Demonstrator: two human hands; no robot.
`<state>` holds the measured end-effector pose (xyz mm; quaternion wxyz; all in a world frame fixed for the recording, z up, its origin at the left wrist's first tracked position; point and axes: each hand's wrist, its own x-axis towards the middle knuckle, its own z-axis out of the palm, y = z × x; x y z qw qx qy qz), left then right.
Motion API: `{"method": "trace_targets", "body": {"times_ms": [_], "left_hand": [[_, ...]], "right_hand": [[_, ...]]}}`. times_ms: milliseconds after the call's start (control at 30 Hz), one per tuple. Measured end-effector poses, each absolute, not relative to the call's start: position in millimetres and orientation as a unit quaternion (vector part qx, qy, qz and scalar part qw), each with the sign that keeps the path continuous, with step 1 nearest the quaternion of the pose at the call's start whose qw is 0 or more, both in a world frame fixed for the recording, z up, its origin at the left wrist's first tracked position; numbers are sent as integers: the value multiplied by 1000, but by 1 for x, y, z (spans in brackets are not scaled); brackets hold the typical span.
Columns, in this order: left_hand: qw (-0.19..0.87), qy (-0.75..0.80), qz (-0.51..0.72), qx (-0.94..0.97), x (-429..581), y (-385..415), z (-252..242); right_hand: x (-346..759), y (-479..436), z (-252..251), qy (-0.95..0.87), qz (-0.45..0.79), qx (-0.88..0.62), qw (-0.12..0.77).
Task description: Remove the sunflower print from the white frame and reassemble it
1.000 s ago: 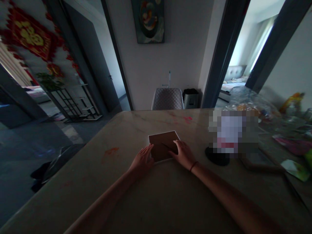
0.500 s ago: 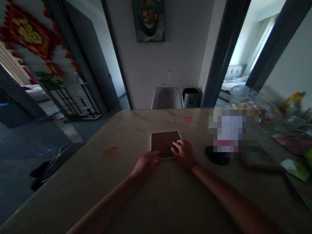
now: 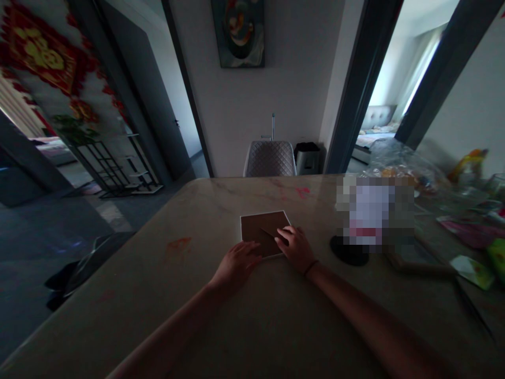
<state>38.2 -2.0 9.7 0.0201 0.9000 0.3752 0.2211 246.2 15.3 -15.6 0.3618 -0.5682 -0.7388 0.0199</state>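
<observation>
Presently, I have the left hand (image 3: 236, 263) spread rather than clenched, its fingers stretched out together over the near left corner of a white-edged brown rectangular panel (image 3: 270, 221). My right hand (image 3: 298, 247), with a dark band (image 3: 310, 267) round its wrist, curves over the panel's right side; its thumb and forefinger stand a little apart, and from this view I can't tell whether they grip anything. A thin dark strip (image 3: 267, 232) slants across the panel, its lower end close to those right fingertips. The panel lies on the marble-patterned worktop (image 3: 213, 210), between my two hands and the far edge. To the left of it I make out an orange smear (image 3: 178, 246), and beyond it, slightly right, a pink mark (image 3: 303, 192). On the right, well apart from the panel, sits a round black base (image 3: 349, 250), with a pixelated patch above it hiding whatever is there. Farther right I see a clear plastic bag (image 3: 394, 158) and a green-and-white packet (image 3: 473, 271). Past the far edge stand a quilted chair (image 3: 271, 158) and a bin (image 3: 307, 158), with a painting (image 3: 241, 31) on the wall above.
</observation>
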Motion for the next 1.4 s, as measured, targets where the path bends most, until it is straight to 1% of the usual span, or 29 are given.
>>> {"method": "trace_targets", "body": {"times_ms": [167,367,500,833,1067,1200,1333,1400], "left_hand": [[-23,387,180,904,40,-7,16],[-87,383,138,909,38,-9,13],[-106,384,145,906,38,-11,13],[-89,348,146,922,41,-6,13],[-59,311,163,934,38,-3,13],[-50,294,172,939,35,2,10],[-60,256,183,947,35,1,9],[-62,238,192,950,36,-1,10]], "right_hand": [[245,17,-17,-727,21,-570,383],[244,17,-16,-720,23,-587,370],[243,15,-14,-730,17,-587,350],[229,-3,10,-726,-25,-653,213],[235,5,16,-736,80,-641,203],[239,9,16,-724,86,-657,191],[242,11,22,-707,123,-681,150],[243,11,24,-700,117,-692,130]]}}
